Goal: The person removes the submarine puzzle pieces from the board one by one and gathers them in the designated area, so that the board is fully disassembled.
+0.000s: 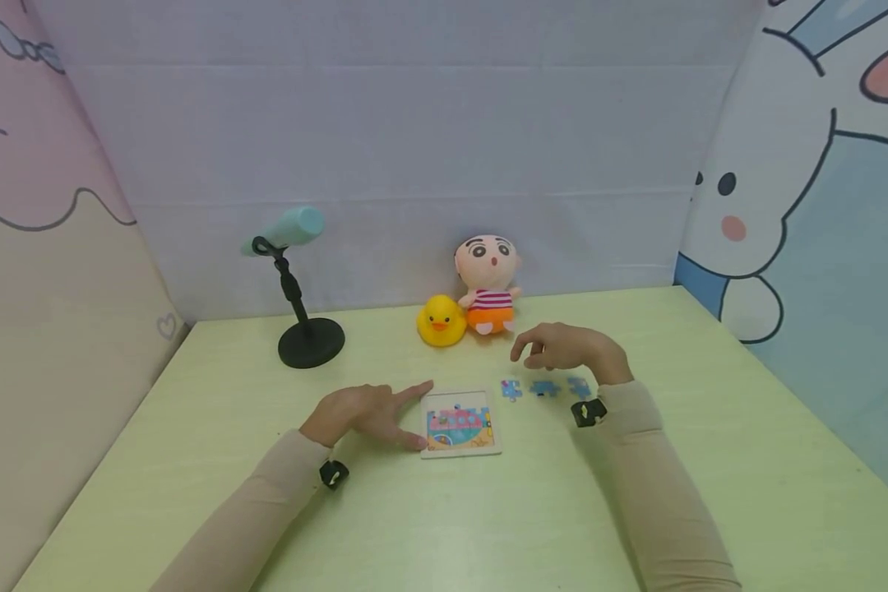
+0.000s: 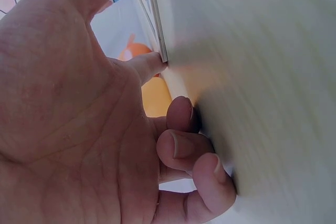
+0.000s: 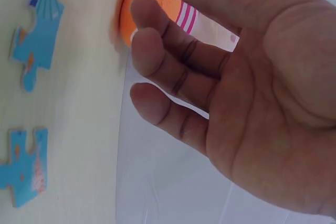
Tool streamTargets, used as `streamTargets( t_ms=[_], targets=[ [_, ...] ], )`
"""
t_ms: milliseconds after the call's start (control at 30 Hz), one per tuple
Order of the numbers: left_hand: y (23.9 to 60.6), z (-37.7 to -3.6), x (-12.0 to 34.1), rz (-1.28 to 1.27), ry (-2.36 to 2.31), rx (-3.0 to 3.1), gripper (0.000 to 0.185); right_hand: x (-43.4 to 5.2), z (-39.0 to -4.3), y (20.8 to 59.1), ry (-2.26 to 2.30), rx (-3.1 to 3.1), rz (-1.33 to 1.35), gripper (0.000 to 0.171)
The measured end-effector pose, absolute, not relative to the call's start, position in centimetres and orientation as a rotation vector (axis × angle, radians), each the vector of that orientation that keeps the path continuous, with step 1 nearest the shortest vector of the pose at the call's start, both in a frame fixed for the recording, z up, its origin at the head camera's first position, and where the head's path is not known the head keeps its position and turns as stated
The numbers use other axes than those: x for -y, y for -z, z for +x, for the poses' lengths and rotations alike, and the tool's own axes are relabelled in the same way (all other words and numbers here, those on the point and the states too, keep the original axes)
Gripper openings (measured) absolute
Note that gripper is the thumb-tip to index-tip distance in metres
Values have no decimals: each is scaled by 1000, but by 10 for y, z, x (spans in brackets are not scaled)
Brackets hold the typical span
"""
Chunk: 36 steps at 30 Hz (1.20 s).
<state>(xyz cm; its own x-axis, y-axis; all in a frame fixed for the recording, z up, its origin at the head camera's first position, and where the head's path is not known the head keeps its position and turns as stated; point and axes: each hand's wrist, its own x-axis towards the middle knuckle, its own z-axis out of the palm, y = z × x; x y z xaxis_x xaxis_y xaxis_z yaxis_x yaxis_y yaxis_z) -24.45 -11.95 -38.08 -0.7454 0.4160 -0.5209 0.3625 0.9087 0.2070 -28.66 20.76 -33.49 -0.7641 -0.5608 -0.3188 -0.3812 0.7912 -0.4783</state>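
A small square jigsaw tray [image 1: 462, 453] lies on the table, its lower part filled with a pink, teal and sand-coloured picture and its top strip bare. My left hand [image 1: 366, 411] touches the tray's left side, forefinger at the upper corner and thumb at the lower one. In the left wrist view its other fingers [image 2: 184, 148] bend down against the tabletop. Three loose blue jigsaw pieces [image 1: 544, 388] lie in a row right of the tray. Above and behind them hovers my right hand [image 1: 562, 344], fingers loosely bent, holding nothing; two pieces [image 3: 39, 45] show beside it in the right wrist view.
A yellow toy duck [image 1: 441, 321] and a doll [image 1: 490, 284] in orange shorts stand behind the tray, near the back wall. At the back left is a black round-based stand [image 1: 311, 343] holding a light-blue cylinder [image 1: 296, 227]. Printed cloth walls enclose the table [image 1: 444, 526].
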Motion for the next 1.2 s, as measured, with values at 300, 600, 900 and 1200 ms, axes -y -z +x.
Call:
streamTargets(
  t_ms=[300,600,900,1200],
  targets=[
    [381,-244,120,537,-125,-2505,98,-177,-284,338,514,-2506,-785,23],
    [381,-243,119,531,-111,-2516,97,-147,-280,346,469,-2475,-870,21],
    [383,-243,120,524,-97,-2510,98,-124,-270,350,408,-2435,-907,20],
    [382,-243,120,545,-87,-2519,97,-104,-260,360,388,-2396,-965,22]
  ],
)
